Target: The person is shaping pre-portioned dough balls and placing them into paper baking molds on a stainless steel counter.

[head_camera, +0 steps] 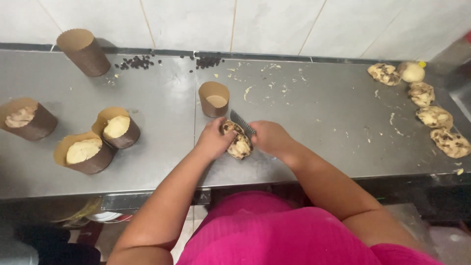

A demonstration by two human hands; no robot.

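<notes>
Far left on the steel table [319,122], one brown paper mould [27,119] lies tilted with dough inside. An empty mould [83,51] stands tilted near the back wall. Two further filled moulds [86,153] [117,127] sit just beside each other, leaning toward the camera. A scatter of chocolate chips [137,62] lies along the back edge.

At centre, an upright paper mould [214,98] stands just behind the hands, with a pale bottom showing inside.

The left hand [213,141] is cupped closed against the left side of a dough piece [239,145] studded with dark chips; the piece rests on the table between both hands. The right hand [272,138] is closed around a ridged metal scraper [243,122], whose blade angles up and left and touches the top of the dough piece.

At far right, a curved row of dough portions [434,117] lies on the table, well apart from the hands. Small dough crumbs [270,86] dot the surface behind the hands.
</notes>
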